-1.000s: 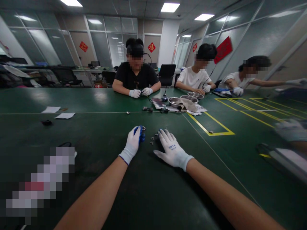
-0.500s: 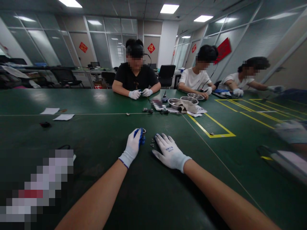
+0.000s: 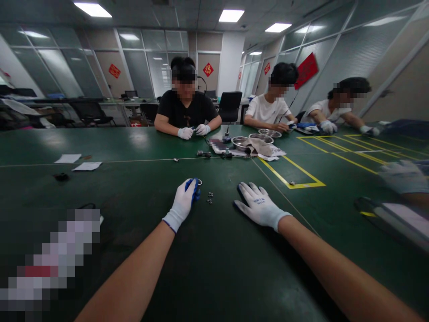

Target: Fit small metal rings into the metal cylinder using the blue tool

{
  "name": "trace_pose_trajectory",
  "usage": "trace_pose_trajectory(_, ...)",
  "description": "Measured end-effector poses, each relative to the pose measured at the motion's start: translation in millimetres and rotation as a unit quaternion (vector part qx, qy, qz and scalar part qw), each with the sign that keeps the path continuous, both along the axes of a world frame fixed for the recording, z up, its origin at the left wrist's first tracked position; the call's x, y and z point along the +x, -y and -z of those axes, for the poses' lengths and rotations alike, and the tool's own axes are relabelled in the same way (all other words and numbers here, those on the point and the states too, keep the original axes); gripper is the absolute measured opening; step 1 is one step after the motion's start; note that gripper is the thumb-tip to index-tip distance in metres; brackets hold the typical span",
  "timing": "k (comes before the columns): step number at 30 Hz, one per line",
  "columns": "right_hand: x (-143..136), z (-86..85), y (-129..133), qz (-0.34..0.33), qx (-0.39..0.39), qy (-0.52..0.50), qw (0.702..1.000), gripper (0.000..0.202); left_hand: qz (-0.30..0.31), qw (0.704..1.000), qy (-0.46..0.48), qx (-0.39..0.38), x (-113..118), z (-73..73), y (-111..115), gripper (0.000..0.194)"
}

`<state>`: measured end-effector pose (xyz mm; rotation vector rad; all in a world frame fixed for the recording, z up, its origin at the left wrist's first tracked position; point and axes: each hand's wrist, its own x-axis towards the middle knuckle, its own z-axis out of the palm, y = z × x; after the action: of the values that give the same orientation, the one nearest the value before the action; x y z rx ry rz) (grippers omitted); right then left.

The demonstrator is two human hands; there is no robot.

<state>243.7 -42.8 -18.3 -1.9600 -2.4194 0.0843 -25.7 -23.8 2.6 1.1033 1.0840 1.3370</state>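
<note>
An office with glass partition walls (image 3: 147, 53) and ceiling lamps surrounds a broad green table (image 3: 201, 268), which spreads under and beyond the fingers of both hands. Well past the fingertips, at the far side, a person in black (image 3: 187, 109) and two co-workers in white sit with gloved hands on or above the tabletop. A long blurred-out object (image 3: 60, 259) lies well to the left of the left-hand fingers. Ahead of the right-hand fingers stand metal bowls (image 3: 239, 143) with a cloth (image 3: 258, 146) beside them.

The right hand (image 3: 258, 203) is palm down, its fingers slightly apart; whether anything is under the palm cannot be told. It has just drawn away to the right from beside the small metal parts, so these now lie uncovered and untouched. The left hand (image 3: 182, 197) has stayed put, fingers and thumb closed together on a metal ring (image 3: 200, 182) that shows past their tips. The small metal parts (image 3: 210, 195), a tight cluster, sit just right of the left fingertips, between the hands and well apart from the right-hand fingers.
</note>
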Motion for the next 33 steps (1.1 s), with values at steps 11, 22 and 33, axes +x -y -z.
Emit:
trace_pose_trajectory(11,109,1.9,-28,0.216,-0.001,0.068,0.974,0.086,0.004,1.0,-0.012,-0.006,-4,8.8,-2,0.057)
trace_pose_trajectory(22,88,6.2,-22,0.209,0.281,-0.022,0.936,0.078,-0.049,0.999,0.003,-0.017,-2,27.2,-9,0.05)
trace_pose_trajectory(33,-112,9.2,-6,-0.06,0.29,-0.362,0.884,0.031,0.014,0.993,0.016,0.116,17,29.4,-2,0.043)
